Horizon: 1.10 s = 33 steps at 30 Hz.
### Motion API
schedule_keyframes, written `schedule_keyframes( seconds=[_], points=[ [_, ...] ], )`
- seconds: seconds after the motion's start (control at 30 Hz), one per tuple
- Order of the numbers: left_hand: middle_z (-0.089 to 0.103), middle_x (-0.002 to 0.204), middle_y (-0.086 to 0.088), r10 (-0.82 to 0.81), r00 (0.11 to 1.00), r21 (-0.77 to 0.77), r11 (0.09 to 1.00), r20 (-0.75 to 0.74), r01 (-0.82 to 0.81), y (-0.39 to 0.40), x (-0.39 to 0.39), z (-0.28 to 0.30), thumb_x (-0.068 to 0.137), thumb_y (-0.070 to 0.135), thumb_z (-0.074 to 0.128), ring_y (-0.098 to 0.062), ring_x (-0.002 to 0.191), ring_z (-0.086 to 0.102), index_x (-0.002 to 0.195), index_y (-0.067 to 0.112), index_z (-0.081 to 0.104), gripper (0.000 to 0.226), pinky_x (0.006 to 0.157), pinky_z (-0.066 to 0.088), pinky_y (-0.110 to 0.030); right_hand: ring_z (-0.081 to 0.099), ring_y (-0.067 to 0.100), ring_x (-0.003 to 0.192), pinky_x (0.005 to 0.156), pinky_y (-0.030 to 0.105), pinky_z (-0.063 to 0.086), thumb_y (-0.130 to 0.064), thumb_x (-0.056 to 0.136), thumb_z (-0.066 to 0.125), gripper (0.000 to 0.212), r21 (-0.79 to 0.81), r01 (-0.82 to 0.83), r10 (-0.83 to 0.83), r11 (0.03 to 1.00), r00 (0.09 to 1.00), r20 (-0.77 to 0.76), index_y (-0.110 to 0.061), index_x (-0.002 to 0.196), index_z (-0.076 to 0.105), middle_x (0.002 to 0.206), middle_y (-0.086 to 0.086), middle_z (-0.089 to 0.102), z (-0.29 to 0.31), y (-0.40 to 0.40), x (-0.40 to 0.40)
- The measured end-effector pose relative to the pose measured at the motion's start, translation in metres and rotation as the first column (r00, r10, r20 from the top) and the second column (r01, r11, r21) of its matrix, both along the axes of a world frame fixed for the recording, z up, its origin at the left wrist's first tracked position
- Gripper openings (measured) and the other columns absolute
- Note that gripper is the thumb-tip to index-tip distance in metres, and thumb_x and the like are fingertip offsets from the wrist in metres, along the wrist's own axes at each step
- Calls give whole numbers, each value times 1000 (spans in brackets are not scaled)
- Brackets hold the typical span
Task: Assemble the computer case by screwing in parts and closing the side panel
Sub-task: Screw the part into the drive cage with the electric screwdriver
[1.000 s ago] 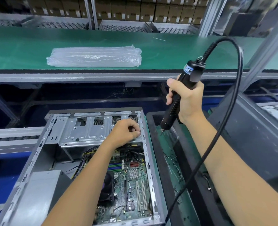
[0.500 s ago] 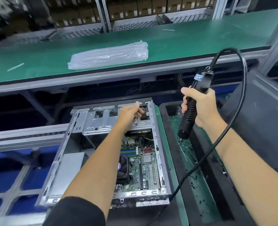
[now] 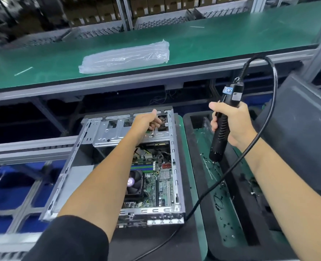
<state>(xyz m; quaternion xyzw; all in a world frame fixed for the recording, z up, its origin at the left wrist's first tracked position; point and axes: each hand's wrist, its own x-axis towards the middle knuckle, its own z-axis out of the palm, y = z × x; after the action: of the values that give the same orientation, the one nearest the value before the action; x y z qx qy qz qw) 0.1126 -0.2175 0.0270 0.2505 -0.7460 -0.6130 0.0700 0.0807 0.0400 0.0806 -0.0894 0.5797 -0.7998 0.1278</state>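
Note:
An open silver computer case point(image 3: 175, 166) lies on its side at the centre, with the motherboard point(image 3: 162, 185) exposed. My left hand point(image 3: 146, 123) reaches to the far right part of the metal drive cage point(image 3: 114, 132), fingers curled over the edge of an opening there. My right hand point(image 3: 234, 125) grips a black electric screwdriver point(image 3: 220, 140) upright, to the right of the case. Its tip hangs just above the tray, apart from the case. A dark grey side panel point(image 3: 297, 138) leans at the right.
A black foam tray point(image 3: 199, 185) with a green floor holds several loose screws beside the case. The screwdriver's black cable point(image 3: 272, 95) loops overhead and runs down past the case's near corner. A clear plastic bag point(image 3: 125, 58) lies on the green shelf point(image 3: 222, 36) behind.
The view has pulled back and tilted, so the case looks smaller and farther off. My left hand stays on the drive cage. The screwdriver has lowered a little toward the tray.

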Motion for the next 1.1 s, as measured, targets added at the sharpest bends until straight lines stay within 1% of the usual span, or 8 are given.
schedule_keyframes(
  seconds=[0.13,0.4,0.57,0.63,0.73,0.8,0.97,1.1],
  points=[
    [66,56,3,25,999,-48,998,-26,-26,-6,4,13,97,35,49,-11,55,51,65,11,69,45,55,43,-20,44,20,39,44,26,40,-16,71,75,21,8,-51,51,999,999,19,-15,59,57,51,7,50,-3,-9,1],
    [66,61,3,-37,985,-194,981,-169,4,-30,37,28,95,32,52,-1,52,55,69,11,69,38,52,41,-11,44,20,41,46,27,42,-14,78,74,28,13,-202,202,979,979,23,-20,54,61,53,7,51,10,-49,10],
    [68,80,-12,-77,994,-333,942,-78,47,-55,55,30,91,13,54,-13,68,57,71,13,67,23,69,49,-32,43,20,39,43,25,42,-13,83,72,26,149,-328,317,933,944,92,-13,63,55,54,8,49,28,-86,22],
    [67,84,-13,-49,994,-322,947,-98,15,-65,64,30,86,-2,53,-14,70,57,74,12,64,21,67,49,-25,43,18,39,43,23,42,-17,82,71,26,137,-405,383,904,910,161,-14,64,53,54,6,48,33,-103,28],
    [61,74,0,-29,989,-285,958,-147,-14,-71,75,29,81,-14,47,0,62,55,67,14,59,33,56,43,-8,42,15,39,43,20,41,-23,77,70,24,53,-490,462,870,848,260,-17,67,48,54,2,47,37,-124,38],
    [60,70,1,-31,987,-272,962,-156,-12,-71,80,27,81,-15,42,6,53,52,64,13,59,37,54,40,-8,42,14,38,42,19,40,-24,77,69,25,48,-491,460,870,842,281,-17,69,46,53,2,47,34,-137,45],
    [58,63,-1,-82,975,-207,977,-204,39,-59,75,23,85,-7,43,-12,57,50,67,14,60,32,53,41,-17,43,15,39,42,22,41,-23,86,67,26,120,-448,401,886,869,290,-17,70,47,55,2,48,33,-138,50],
    [56,54,-1,-148,961,-171,979,-233,110,-39,59,25,93,10,46,-9,49,51,74,14,58,22,51,44,-22,42,15,40,43,22,41,-24,83,68,27,142,-373,323,917,903,283,-16,69,47,55,2,47,44,-111,39]
  ],
)
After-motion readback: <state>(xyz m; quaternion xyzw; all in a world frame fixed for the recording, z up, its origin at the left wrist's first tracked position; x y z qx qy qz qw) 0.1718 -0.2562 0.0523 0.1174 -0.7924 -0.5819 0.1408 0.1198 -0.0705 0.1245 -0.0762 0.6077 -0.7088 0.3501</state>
